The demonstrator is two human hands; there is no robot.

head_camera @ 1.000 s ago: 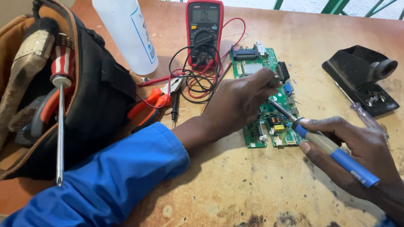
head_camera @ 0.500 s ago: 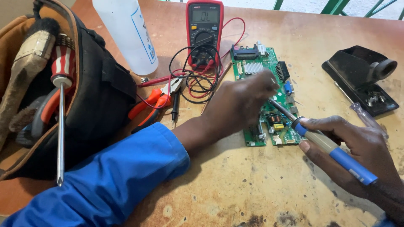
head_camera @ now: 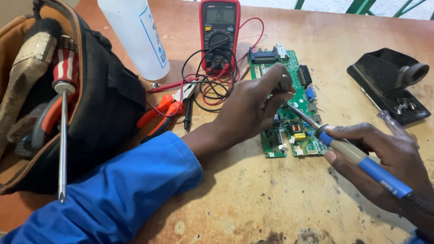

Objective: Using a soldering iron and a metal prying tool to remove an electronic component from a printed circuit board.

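Observation:
A green circuit board [head_camera: 302, 135] lies flat on the worn wooden table [head_camera: 253, 199]. My left hand [head_camera: 251, 108], in a blue sleeve, rests over the board's middle. Its fingertips are pinched together around a small grey piece that I cannot identify. My right hand [head_camera: 384, 167] grips a soldering iron [head_camera: 361, 162] with a blue and grey handle. The iron's metal tip slants up and left to the board, just beneath my left fingertips.
A red multimeter [head_camera: 220, 34] with tangled red and black leads [head_camera: 208, 83] lies behind the board. Orange-handled pliers [head_camera: 165, 113], a white plastic bottle [head_camera: 135, 36], an open tool bag [head_camera: 68, 104] with a screwdriver, and a black iron stand [head_camera: 389, 83] surround the work spot.
My left fingertips have shifted slightly over the board. The soldering iron and my right hand stay almost where they were.

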